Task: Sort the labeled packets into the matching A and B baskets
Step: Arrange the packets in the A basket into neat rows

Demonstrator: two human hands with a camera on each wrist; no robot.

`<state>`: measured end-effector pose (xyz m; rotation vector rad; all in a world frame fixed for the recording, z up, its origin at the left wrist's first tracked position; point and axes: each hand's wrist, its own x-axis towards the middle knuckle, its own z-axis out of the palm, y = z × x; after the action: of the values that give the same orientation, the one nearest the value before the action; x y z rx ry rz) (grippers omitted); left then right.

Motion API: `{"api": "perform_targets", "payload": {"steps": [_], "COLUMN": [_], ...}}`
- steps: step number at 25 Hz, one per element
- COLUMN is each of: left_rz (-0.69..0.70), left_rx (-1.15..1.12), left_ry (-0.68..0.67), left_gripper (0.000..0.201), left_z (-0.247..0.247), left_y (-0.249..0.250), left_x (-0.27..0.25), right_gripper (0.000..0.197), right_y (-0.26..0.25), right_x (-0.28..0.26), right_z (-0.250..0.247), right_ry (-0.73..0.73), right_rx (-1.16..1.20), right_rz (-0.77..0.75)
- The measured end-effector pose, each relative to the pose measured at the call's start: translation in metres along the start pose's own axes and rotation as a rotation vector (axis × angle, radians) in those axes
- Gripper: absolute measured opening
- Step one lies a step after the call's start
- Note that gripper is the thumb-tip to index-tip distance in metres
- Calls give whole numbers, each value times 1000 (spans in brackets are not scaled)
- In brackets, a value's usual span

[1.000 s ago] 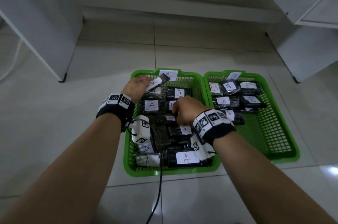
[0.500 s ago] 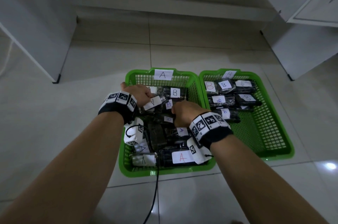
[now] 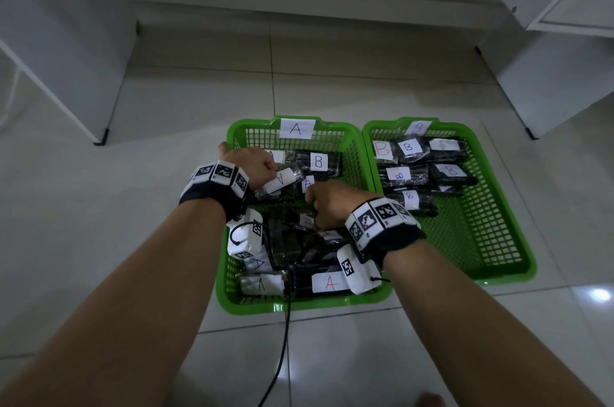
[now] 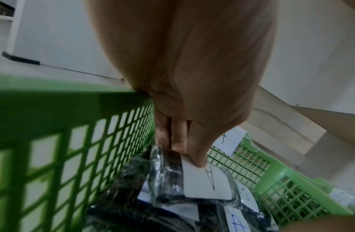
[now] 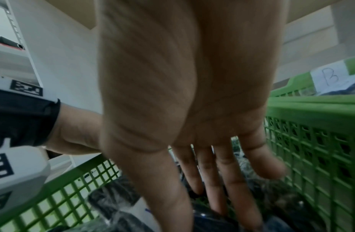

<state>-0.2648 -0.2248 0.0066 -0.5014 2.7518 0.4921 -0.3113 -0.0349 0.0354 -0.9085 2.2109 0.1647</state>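
Two green baskets stand side by side on the floor: basket A (image 3: 299,305) on the left, basket B (image 3: 518,273) on the right. Basket A holds a pile of dark packets, most labelled A, with one B packet (image 3: 318,161) near its far wall. My left hand (image 3: 262,164) (image 4: 192,157) pinches an A packet (image 3: 280,181) (image 4: 206,183) by its end, low over the pile at the far left. In the middle of basket A my right hand (image 3: 332,207) (image 5: 222,196) reaches down with straight fingers onto the packets. Basket B holds several B packets (image 3: 408,147).
White cabinets (image 3: 50,41) stand at the left and at the far right (image 3: 548,74). A low step (image 3: 299,7) runs along the back. A black cable (image 3: 282,356) trails from basket A's front rim across the tiled floor toward me.
My left hand has brought the A packet down from the far rim of basket A onto the pile. The right hand has stayed over the middle packets.
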Motion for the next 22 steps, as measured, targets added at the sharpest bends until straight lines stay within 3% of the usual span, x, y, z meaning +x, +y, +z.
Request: {"api": "perform_targets", "payload": {"steps": [5,9,12,15,19,22], "left_rz": [25,34,59,53,117,138], "left_rx": [-28,-76,-244,-430,-446,-535], "left_ry": [-16,-28,64,153,213,153], "left_gripper": [16,24,27,23,19,21], "left_z": [-3,-5,-8,-13,-20,-34], "left_y": [0,-1,-2,-4,1,6], "left_x": [-4,-9,-13,-19,-27,-37], "right_gripper": [29,53,59,47,21,12], "right_y": [-4,-5,-4,2,6,7], "right_x": [-4,-10,-12,-13,-15,-19], "right_z": [-1,-2,2,5,5,3], "right_ry": [-50,-57,10,25,-21,-24], "right_rx": [15,93,203,387,448,517], "right_rz": [34,0,-48,-89,-95,-96]}}
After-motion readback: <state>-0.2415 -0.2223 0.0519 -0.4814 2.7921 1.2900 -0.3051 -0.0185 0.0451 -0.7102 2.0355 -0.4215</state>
